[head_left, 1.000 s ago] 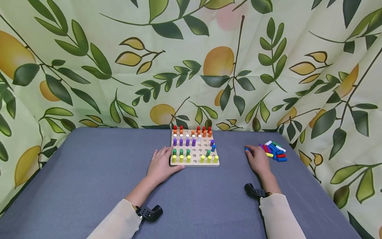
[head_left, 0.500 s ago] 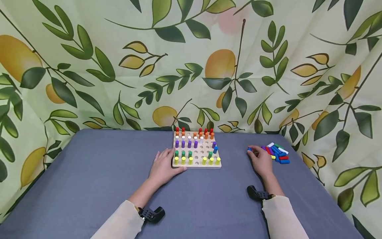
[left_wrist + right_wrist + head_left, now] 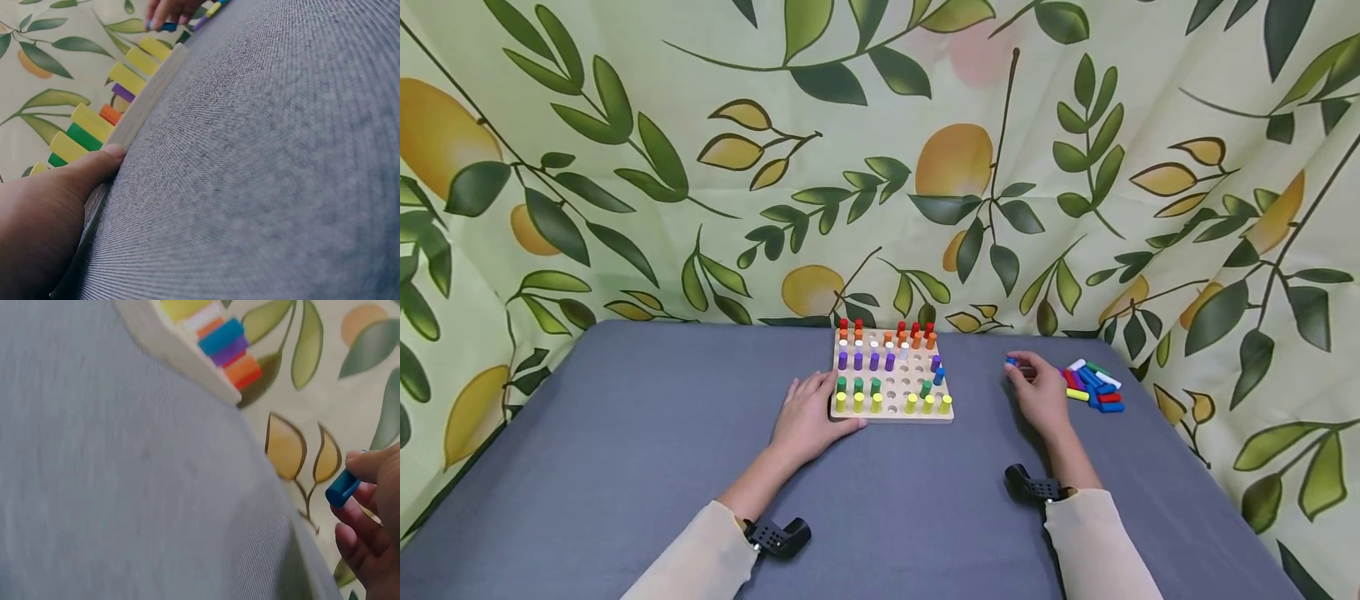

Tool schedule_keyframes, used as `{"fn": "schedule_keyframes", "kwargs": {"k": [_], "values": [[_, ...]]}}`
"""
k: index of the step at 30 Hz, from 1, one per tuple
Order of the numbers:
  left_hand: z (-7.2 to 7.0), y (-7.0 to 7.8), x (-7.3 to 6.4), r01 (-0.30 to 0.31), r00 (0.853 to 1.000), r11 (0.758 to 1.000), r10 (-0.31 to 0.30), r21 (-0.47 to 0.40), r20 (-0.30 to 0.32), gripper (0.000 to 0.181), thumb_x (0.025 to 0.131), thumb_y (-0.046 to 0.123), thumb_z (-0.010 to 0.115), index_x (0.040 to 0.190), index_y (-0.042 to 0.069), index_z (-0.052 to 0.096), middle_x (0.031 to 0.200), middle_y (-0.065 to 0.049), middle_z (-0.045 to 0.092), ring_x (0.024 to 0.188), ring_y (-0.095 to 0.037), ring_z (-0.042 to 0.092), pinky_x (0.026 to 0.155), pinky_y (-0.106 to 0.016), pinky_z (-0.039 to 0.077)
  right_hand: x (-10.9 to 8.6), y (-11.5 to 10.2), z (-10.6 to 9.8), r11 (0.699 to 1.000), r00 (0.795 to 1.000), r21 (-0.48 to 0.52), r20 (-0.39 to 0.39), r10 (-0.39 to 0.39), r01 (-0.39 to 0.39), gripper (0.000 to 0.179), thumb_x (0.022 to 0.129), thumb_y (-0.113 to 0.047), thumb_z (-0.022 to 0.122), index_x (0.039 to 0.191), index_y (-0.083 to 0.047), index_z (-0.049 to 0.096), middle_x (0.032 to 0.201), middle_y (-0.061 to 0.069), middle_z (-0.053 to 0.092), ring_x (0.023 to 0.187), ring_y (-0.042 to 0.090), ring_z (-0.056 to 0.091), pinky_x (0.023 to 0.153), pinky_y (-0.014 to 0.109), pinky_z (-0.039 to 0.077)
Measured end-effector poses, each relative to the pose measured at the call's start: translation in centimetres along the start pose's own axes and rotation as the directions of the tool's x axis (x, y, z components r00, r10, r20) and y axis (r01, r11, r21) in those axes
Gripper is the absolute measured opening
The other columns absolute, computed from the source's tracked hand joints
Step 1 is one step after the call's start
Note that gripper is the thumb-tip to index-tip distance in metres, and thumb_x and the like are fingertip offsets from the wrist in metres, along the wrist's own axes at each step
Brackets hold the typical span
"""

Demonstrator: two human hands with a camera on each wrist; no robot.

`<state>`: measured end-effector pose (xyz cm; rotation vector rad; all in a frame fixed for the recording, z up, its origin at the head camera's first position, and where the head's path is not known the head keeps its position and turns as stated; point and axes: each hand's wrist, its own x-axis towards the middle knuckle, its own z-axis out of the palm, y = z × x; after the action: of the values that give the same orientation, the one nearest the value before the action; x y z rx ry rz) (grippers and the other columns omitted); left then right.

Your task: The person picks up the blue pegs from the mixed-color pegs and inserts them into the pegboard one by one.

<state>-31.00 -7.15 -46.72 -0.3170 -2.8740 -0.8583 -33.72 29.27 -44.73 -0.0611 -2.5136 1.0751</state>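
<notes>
A wooden pegboard (image 3: 895, 420) holds upright rows of red, orange, white, purple, green and yellow pegs, plus one blue peg (image 3: 939, 377) near its right side. My left hand (image 3: 807, 421) rests at the board's front left corner, its thumb along the front edge and its other fingers at the left side. In the left wrist view the thumb (image 3: 100, 164) touches the board's edge; the other fingers are hidden. To the right of the board, my right hand (image 3: 1042, 393) pinches a blue peg (image 3: 342, 489) between thumb and fingers, one end sticking out.
A loose pile of pegs (image 3: 1093, 385) in several colours lies on the grey tablecloth (image 3: 910, 517) to the right of my right hand. Behind the table's far edge hangs a leaf-and-fruit patterned curtain (image 3: 865, 225).
My right hand has moved a little left, away from the pile, with the blue peg still pinched. The left hand has stayed on the board's corner. The head view has shifted slightly.
</notes>
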Motion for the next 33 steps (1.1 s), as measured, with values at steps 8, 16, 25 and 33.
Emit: {"fn": "schedule_keyframes", "kwargs": {"k": [8, 16, 25, 33], "values": [[-0.1, 0.0, 0.1, -0.008, 1.000, 1.000, 0.008, 0.003, -0.008, 0.094, 0.079, 0.056, 0.080, 0.150, 0.003, 0.047, 0.154, -0.019, 0.048, 0.147, -0.036, 0.041, 0.127, -0.057, 0.020, 0.6, -2.7, 0.1, 0.990, 0.999, 0.138, 0.016, 0.040, -0.042, 0.034, 0.101, -0.030, 0.062, 0.129, -0.010, 0.066, 0.115, 0.013, 0.067, 0.099, 0.020, 0.064, 0.073, 0.008, 0.048], [-0.1, 0.2, 0.2, -0.001, 1.000, 1.000, 0.001, 0.010, 0.020, 0.096, 0.080, 0.058, 0.078, 0.152, 0.004, 0.045, 0.156, -0.018, 0.046, 0.149, -0.036, 0.039, 0.128, -0.056, 0.018, 0.7, -5.0, 0.3, 0.974, 0.999, 0.224, 0.013, 0.034, -0.036, 0.031, 0.102, -0.027, 0.061, 0.128, -0.010, 0.066, 0.113, 0.012, 0.065, 0.085, 0.001, 0.060, 0.073, 0.010, 0.051], [-0.3, 0.2, 0.0, -0.008, 1.000, 1.000, 0.008, 0.005, 0.000, 0.095, 0.079, 0.056, 0.080, 0.150, 0.003, 0.047, 0.153, -0.018, 0.049, 0.147, -0.036, 0.041, 0.128, -0.057, 0.019, 0.3, -6.6, 2.4, 0.964, 0.998, 0.267, 0.053, -0.023, 0.008, 0.030, 0.102, -0.023, 0.061, 0.126, -0.006, 0.067, 0.112, 0.018, 0.069, 0.086, 0.006, 0.064, 0.075, 0.010, 0.052], [-0.2, 0.1, -0.1, -0.004, 1.000, 1.000, 0.004, 0.004, 0.012, 0.096, 0.080, 0.058, 0.079, 0.151, 0.004, 0.046, 0.155, -0.018, 0.048, 0.149, -0.036, 0.039, 0.128, -0.056, 0.017, -0.5, -7.1, 4.3, 0.944, 0.996, 0.330, 0.090, -0.012, -0.018, 0.028, 0.100, -0.019, 0.064, 0.124, -0.006, 0.068, 0.116, 0.018, 0.071, 0.099, 0.030, 0.072, 0.079, 0.018, 0.056]]}}
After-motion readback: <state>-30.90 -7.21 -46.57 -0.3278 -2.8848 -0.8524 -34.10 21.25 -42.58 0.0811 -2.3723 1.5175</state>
